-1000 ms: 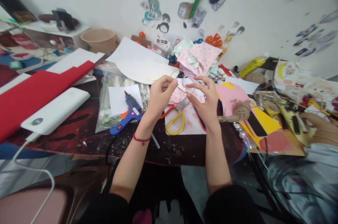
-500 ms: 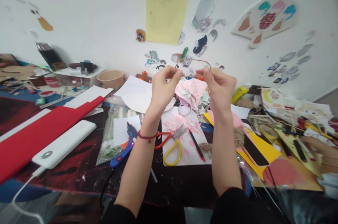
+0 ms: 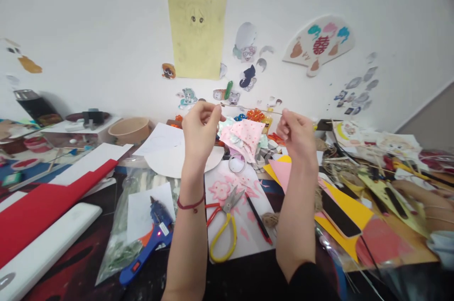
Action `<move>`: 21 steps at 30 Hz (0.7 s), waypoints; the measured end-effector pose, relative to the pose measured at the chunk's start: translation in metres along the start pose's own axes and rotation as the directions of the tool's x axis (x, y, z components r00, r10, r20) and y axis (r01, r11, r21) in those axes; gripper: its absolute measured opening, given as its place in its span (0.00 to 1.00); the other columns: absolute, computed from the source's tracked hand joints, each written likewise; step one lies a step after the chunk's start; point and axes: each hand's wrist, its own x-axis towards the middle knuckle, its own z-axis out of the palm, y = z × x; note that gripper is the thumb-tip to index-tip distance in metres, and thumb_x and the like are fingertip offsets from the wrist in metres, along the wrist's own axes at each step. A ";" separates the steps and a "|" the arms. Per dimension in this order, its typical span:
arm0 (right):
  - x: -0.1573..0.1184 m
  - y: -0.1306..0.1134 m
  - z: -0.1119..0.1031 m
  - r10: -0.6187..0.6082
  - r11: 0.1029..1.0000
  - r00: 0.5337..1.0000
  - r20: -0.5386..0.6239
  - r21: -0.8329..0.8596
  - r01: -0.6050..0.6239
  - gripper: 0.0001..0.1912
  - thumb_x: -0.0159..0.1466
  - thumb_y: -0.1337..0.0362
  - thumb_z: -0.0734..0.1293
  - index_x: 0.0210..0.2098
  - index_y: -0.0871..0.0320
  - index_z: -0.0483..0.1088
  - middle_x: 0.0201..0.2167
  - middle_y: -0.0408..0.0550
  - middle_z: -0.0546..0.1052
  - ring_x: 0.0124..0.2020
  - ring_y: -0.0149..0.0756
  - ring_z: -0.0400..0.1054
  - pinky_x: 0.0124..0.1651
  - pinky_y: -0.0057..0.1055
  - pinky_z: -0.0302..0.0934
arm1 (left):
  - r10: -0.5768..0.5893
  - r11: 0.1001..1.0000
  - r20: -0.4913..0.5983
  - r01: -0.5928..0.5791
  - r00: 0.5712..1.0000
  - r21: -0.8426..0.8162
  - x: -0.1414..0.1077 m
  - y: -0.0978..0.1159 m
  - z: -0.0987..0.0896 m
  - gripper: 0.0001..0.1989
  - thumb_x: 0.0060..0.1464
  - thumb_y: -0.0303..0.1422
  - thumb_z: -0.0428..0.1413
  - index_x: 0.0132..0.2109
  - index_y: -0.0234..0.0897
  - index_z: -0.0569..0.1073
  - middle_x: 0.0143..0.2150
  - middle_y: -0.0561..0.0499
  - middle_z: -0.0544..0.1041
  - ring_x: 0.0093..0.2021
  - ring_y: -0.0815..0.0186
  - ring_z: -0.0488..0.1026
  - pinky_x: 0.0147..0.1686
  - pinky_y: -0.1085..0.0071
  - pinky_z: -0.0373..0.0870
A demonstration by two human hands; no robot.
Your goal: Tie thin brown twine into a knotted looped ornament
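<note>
A thin brown cord (image 3: 251,108) is stretched nearly straight in the air between my two hands. My left hand (image 3: 201,133) pinches its left end, and my right hand (image 3: 297,133) pinches its right end. Beneath them, scissors (image 3: 229,211) with one red and one yellow handle lie open on a white sheet (image 3: 244,239) with pink drawings. A black and red pencil (image 3: 258,216) and a metal ring (image 3: 237,163) are on that sheet too. Behind the ring rests a pink dotted cloth (image 3: 244,134).
A blue glue gun (image 3: 147,249) with a lit red light lies left of my left forearm. A white power bank (image 3: 49,249) and red sheet (image 3: 46,206) are further left. Right are a phone (image 3: 340,213), yellow paper (image 3: 365,201) and another person's hand (image 3: 422,197).
My hands have moved apart, and the cord has gone from a loose curve to nearly straight. The view has shifted, so the wall items appear lower and further left.
</note>
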 end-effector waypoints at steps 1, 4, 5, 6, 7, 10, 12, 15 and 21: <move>0.001 0.000 -0.003 -0.014 0.999 1.000 0.005 -0.030 0.014 0.26 0.57 0.44 0.76 0.19 0.57 0.66 0.14 0.35 0.55 0.16 0.23 0.47 0.20 0.27 0.40 | -0.004 1.000 0.018 0.004 1.000 -0.006 0.000 -0.001 0.001 0.08 0.59 0.35 0.61 0.34 0.38 0.74 0.27 0.53 0.78 0.23 0.72 0.69 0.25 0.75 0.64; 0.003 0.000 -0.007 -0.067 0.979 0.997 0.026 -0.189 0.071 0.23 0.59 0.44 0.74 0.22 0.58 0.75 0.15 0.37 0.60 0.19 0.27 0.51 0.24 0.29 0.47 | -0.032 0.999 0.096 0.032 0.995 -0.004 0.000 -0.006 0.008 0.08 0.58 0.37 0.62 0.34 0.38 0.77 0.24 0.54 0.78 0.20 0.72 0.66 0.23 0.74 0.61; 0.003 0.000 -0.005 -0.083 0.968 0.995 0.046 -0.233 0.092 0.22 0.59 0.45 0.74 0.22 0.57 0.77 0.16 0.39 0.63 0.21 0.28 0.54 0.27 0.29 0.51 | -0.043 0.999 0.119 0.043 0.992 0.007 0.000 -0.007 0.012 0.09 0.58 0.38 0.62 0.34 0.38 0.77 0.24 0.54 0.78 0.20 0.72 0.65 0.22 0.73 0.60; 0.002 0.000 -0.003 -0.089 0.960 0.994 0.070 -0.260 0.104 0.21 0.59 0.45 0.75 0.23 0.57 0.78 0.17 0.40 0.66 0.23 0.29 0.57 0.30 0.30 0.54 | -0.050 0.999 0.136 0.047 0.989 0.027 0.000 -0.009 0.016 0.09 0.59 0.39 0.61 0.34 0.38 0.78 0.23 0.53 0.79 0.20 0.71 0.66 0.23 0.73 0.60; 0.002 0.000 -0.001 -0.087 0.957 0.992 0.089 -0.268 0.108 0.20 0.59 0.46 0.75 0.23 0.56 0.79 0.19 0.41 0.69 0.25 0.29 0.60 0.33 0.30 0.56 | -0.052 0.997 0.153 0.043 0.987 0.060 0.001 -0.010 0.020 0.11 0.60 0.39 0.61 0.34 0.38 0.78 0.23 0.53 0.79 0.20 0.70 0.67 0.23 0.73 0.61; -0.001 0.000 0.008 -0.052 0.965 0.992 0.113 -0.249 0.079 0.18 0.60 0.48 0.75 0.23 0.55 0.80 0.21 0.42 0.73 0.26 0.30 0.63 0.35 0.31 0.58 | -0.039 0.978 0.199 -0.003 0.979 0.210 0.003 -0.011 0.030 0.14 0.63 0.39 0.58 0.30 0.37 0.77 0.22 0.53 0.78 0.23 0.68 0.71 0.27 0.72 0.62; -0.003 -0.001 0.012 -0.022 0.970 0.991 0.129 -0.238 0.053 0.17 0.59 0.48 0.75 0.24 0.55 0.81 0.22 0.43 0.75 0.26 0.31 0.63 0.34 0.31 0.58 | -0.023 0.962 0.215 -0.037 0.976 0.271 0.004 -0.011 0.033 0.15 0.63 0.38 0.58 0.28 0.37 0.77 0.19 0.54 0.74 0.22 0.68 0.69 0.27 0.71 0.61; -0.004 -0.003 0.016 0.016 0.975 0.987 0.161 -0.221 0.020 0.15 0.57 0.49 0.77 0.27 0.54 0.83 0.24 0.43 0.77 0.25 0.30 0.62 0.31 0.30 0.57 | -0.016 0.974 0.246 -0.040 0.969 0.223 0.004 -0.013 0.037 0.14 0.65 0.36 0.55 0.30 0.38 0.78 0.19 0.55 0.72 0.22 0.68 0.68 0.27 0.71 0.60; -0.003 -0.002 0.026 0.073 0.964 0.977 0.200 -0.264 -0.018 0.16 0.61 0.51 0.75 0.28 0.58 0.82 0.19 0.40 0.69 0.23 0.27 0.57 0.27 0.29 0.49 | -0.017 0.996 0.333 -0.012 0.943 0.084 0.000 -0.022 0.047 0.12 0.66 0.33 0.54 0.37 0.37 0.81 0.26 0.54 0.78 0.24 0.70 0.69 0.29 0.73 0.65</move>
